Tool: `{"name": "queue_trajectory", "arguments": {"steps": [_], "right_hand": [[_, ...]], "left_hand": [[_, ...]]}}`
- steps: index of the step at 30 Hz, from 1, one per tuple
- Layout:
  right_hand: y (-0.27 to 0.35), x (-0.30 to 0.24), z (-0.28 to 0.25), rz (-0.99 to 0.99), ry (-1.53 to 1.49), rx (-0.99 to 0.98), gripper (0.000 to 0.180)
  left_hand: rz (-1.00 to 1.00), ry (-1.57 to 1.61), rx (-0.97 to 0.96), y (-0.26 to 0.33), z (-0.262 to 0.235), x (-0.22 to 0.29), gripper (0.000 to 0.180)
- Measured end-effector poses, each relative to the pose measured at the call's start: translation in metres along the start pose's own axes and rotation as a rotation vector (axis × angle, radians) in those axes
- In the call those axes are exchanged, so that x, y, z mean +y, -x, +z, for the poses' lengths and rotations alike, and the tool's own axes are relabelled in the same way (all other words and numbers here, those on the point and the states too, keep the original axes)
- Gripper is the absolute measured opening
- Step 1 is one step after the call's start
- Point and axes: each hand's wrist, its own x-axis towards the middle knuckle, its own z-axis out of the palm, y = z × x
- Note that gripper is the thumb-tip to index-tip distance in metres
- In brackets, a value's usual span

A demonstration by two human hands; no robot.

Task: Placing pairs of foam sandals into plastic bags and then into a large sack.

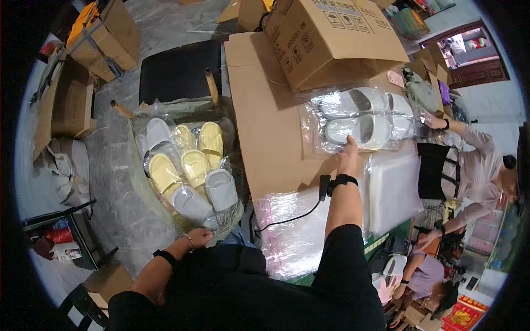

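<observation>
My left hand [200, 238] is closed at the near rim of a greenish net sack [144, 185], seemingly gripping its edge. Inside the sack lie several slippers in clear bags, among them a yellow slipper [164, 172] and a grey slipper [221, 189]. Stretched forward over the table, my right hand [348, 156] touches the near side of a clear bag holding white slippers [371, 131]. Its fingers reach out flat onto the bag, not wrapped round it. Part of that hand's underside is hidden.
A large open carton [337, 41] sits at the table's far side. Flat clear bags [292, 231] and another stack of bags [393, 190] lie nearer. Across the table, a person's hand [436, 120] is beside the bagged slippers. A black seat [179, 71] stands behind the sack.
</observation>
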Motion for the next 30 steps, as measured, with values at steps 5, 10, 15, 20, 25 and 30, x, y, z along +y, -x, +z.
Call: {"name": "queue_trajectory", "arguments": {"steps": [5,10,15,20,25,30], "right_hand": [[-0.004,-0.014,-0.038,-0.194,-0.274,0.0,0.033],[0.028,-0.026,-0.082,-0.259,-0.219,-0.09,0.028],[0.145,-0.007,-0.064,-0.158,-0.214,-0.131,0.034],[0.272,0.026,-0.008,-0.063,-0.207,-0.392,0.045],[0.287,0.13,0.065,0.403,-0.066,-0.648,0.035],[0.231,0.289,0.107,0.519,0.358,-0.687,0.047]], "left_hand": [[-0.038,-0.035,-0.12,-0.009,-0.011,0.022,0.034],[-0.093,-0.175,-0.221,-0.026,-0.01,0.019,0.034],[-0.046,-0.113,-0.12,-0.006,-0.02,0.02,0.034],[0.025,-0.089,-0.08,-0.006,-0.012,-0.007,0.035],[0.033,0.451,0.324,0.014,-0.019,-0.061,0.038],[0.011,0.407,0.879,0.053,-0.085,-0.058,0.054]]}}
